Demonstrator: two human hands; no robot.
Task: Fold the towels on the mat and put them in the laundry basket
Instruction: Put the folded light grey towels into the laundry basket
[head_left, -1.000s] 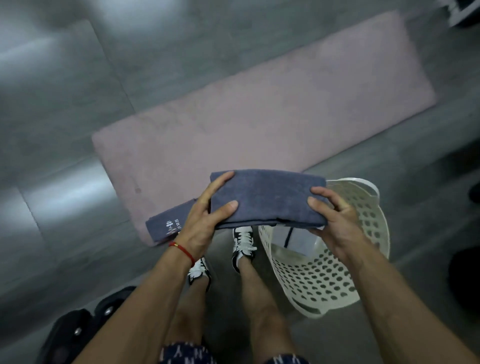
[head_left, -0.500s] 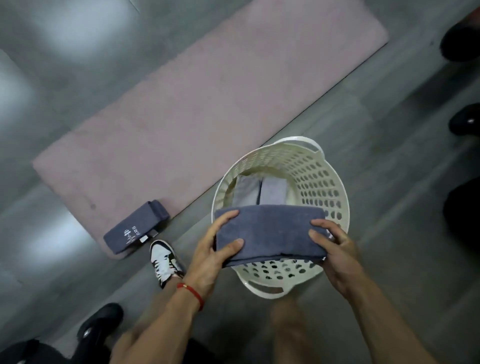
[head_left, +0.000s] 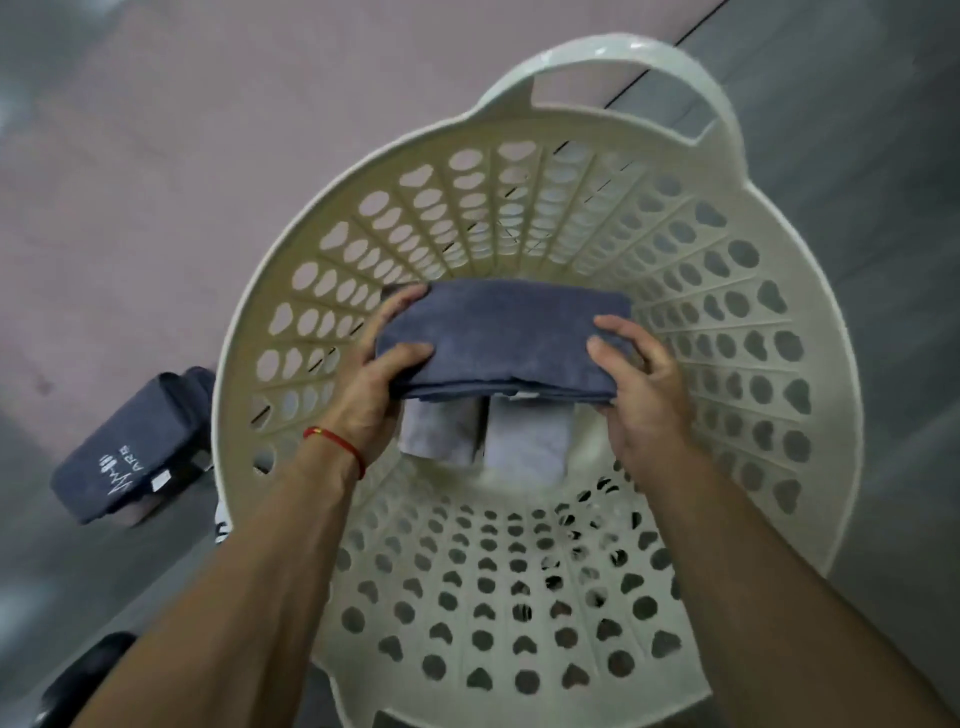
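Observation:
A folded dark blue-grey towel (head_left: 498, 338) is held low inside the white perforated laundry basket (head_left: 737, 332). My left hand (head_left: 374, 395) grips its left end, thumb on top. At the other end my right hand (head_left: 639, 389) grips it the same way. Under the towel, on the basket's bottom, lie two folded light grey towels (head_left: 524, 447) side by side. The pink mat (head_left: 182, 156) stretches across the upper left, behind the basket.
A dark blue strap or pouch with white lettering (head_left: 130, 457) lies at the mat's near corner, left of the basket. Grey floor tiles (head_left: 883, 156) surround everything. A dark shoe (head_left: 78, 680) shows at the bottom left.
Both hands have carried the folded towel from above the mat's edge, over the basket rim and down into the basket. The view has closed in on the basket.

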